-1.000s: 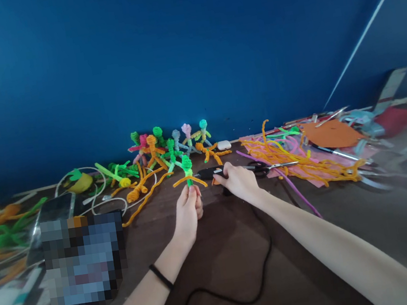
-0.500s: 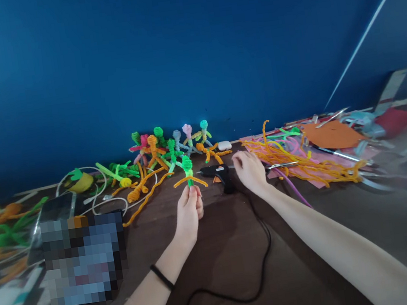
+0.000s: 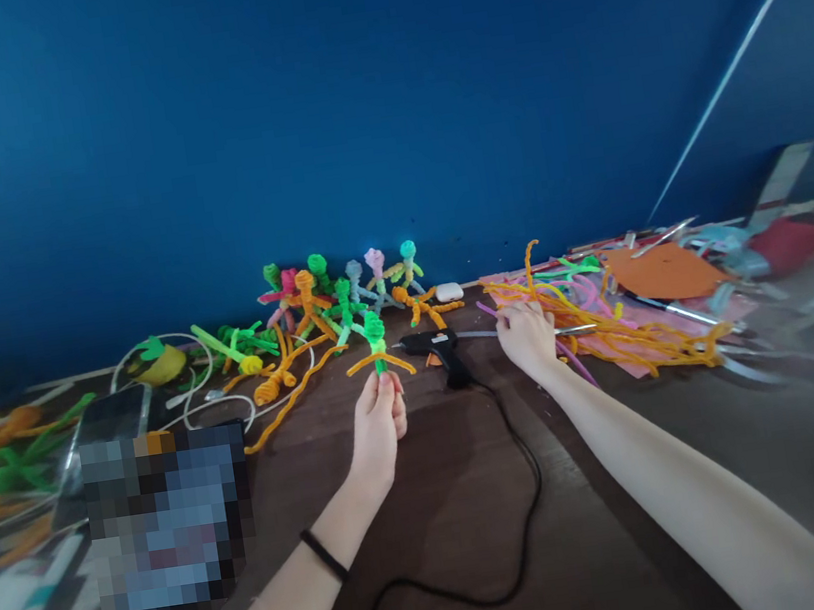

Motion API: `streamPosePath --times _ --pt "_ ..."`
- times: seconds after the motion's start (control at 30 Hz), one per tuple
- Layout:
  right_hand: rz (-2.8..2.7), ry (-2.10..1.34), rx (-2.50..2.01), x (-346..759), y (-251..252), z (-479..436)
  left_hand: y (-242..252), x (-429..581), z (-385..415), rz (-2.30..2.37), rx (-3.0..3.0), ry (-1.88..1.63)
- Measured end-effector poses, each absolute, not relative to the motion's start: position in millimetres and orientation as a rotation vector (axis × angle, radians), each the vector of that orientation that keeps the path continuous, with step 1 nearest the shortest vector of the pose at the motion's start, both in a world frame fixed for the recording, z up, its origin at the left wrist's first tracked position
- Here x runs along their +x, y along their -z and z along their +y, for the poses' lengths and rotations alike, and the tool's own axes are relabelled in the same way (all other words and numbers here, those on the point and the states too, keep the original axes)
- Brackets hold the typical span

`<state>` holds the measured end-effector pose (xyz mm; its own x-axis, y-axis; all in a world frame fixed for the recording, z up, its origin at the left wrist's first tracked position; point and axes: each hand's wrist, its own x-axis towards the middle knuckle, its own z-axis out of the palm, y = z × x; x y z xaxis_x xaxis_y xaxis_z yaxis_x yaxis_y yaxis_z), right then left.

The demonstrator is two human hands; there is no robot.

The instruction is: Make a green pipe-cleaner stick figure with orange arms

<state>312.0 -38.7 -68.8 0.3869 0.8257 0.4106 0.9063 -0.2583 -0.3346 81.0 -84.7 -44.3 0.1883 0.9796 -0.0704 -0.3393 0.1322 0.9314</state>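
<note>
My left hand [image 3: 379, 420] is closed around the lower end of a small pipe-cleaner figure [image 3: 374, 332]. The figure stands upright, with a green coiled head, a green stem and orange arms drooping to both sides. My right hand [image 3: 529, 336] lies on the near left edge of the pipe-cleaner pile, fingers curled downward. A purple pipe cleaner [image 3: 576, 362] runs beneath that hand and shows on both sides of it. Scissor blades [image 3: 577, 329] stick out to its right, the handles hidden. What the right fingers grip is concealed. Between my hands lies a black glue gun [image 3: 441, 349].
Several finished pipe-cleaner figures [image 3: 307, 299] lean by the blue wall. Orange pipe cleaners [image 3: 647, 347], pink sheets and orange felt [image 3: 664, 271] crowd the right. A phone [image 3: 113, 427], white cable and a blurred-out device lie left. The glue gun's black cord [image 3: 532, 469] crosses the front.
My right hand has moved right from beside the glue gun onto the pile's edge. The purple pipe cleaner has shifted up and left. My left hand stays still with the figure.
</note>
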Motion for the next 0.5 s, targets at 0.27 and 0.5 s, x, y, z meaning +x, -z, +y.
streamPosePath --times 0.27,0.5 --pt "-1.533 0.469 -1.918 313.3 72.4 -39.5 44.5 80.7 -84.4 0.873 0.971 -1.151" --pt "-1.559 0.432 -1.559 313.0 68.6 -37.5 45.0 80.5 -84.0 0.873 0.989 -1.159"
